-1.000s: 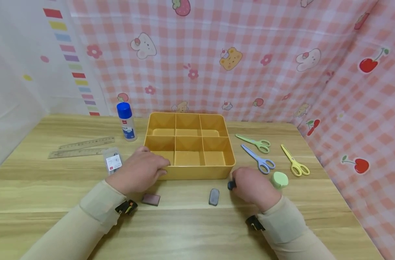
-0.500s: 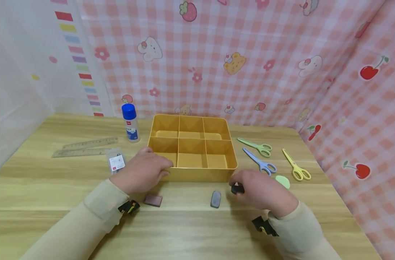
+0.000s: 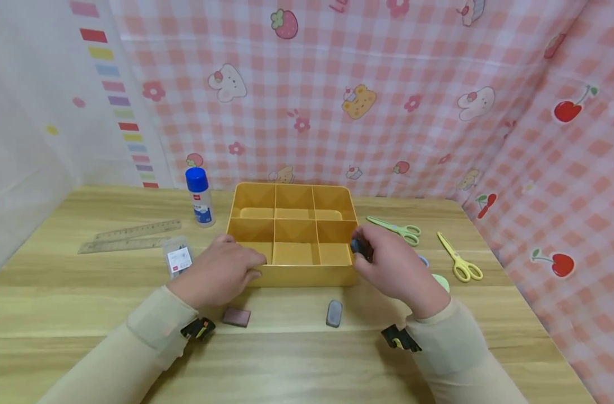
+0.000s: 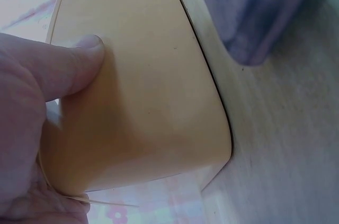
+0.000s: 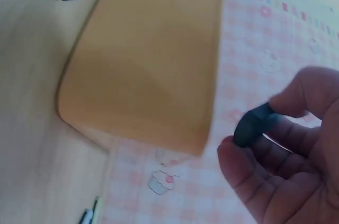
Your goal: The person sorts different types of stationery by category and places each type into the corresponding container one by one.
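Okay, head view: our left hand (image 3: 217, 270) grips the front wall of the yellow six-compartment box (image 3: 307, 275), near its left corner. Our right hand (image 3: 395, 268) pinches the small dark block (image 3: 358, 249) at the box's front-right corner; we can't tell if it overlaps the compartment. Grey block (image 3: 334, 313) and reddish block (image 3: 236, 317) lie on the table (image 3: 297, 365) in front.

Left wrist view: our thumb (image 4: 87, 61) presses the wall's outer face, fingers mostly hidden. We judge the box light, stiff, smooth, likely to slide; the rim is our best hold.

Right wrist view: the block sits between our fingertips (image 5: 232, 156), a gap showing to the box. Probably light, firm, not fragile; we'd take it by its long sides.
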`<state>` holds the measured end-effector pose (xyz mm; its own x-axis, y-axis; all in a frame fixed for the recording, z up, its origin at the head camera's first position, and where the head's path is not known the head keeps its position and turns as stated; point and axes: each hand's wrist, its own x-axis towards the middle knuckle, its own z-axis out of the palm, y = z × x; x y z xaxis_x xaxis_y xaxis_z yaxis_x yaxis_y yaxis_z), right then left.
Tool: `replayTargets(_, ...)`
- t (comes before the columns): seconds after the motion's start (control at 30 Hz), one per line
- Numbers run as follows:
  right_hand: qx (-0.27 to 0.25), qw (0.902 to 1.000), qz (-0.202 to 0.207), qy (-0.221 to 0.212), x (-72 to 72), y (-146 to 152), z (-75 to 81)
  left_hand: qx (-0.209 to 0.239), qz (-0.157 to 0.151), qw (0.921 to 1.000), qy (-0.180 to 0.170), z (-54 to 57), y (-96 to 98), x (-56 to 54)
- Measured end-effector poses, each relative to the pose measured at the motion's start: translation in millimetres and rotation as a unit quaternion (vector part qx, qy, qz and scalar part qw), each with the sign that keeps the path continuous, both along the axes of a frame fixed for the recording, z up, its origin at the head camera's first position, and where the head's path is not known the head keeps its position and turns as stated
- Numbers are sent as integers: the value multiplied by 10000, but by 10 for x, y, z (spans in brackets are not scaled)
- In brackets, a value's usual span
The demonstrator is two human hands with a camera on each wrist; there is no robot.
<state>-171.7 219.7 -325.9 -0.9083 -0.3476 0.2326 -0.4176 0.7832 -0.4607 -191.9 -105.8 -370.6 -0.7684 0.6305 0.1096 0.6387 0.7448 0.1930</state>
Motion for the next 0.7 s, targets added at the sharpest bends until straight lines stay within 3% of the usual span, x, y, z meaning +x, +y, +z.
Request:
replayTargets(0.33, 49, 9999, -143, -15, -64, -114, -150, -6, -110, 9998, 190, -22, -6, -4)
replayTargets(0.7, 411, 9978, -414, 328, -34, -192, -254, -102, -62, 9998, 151, -24, -5, -2)
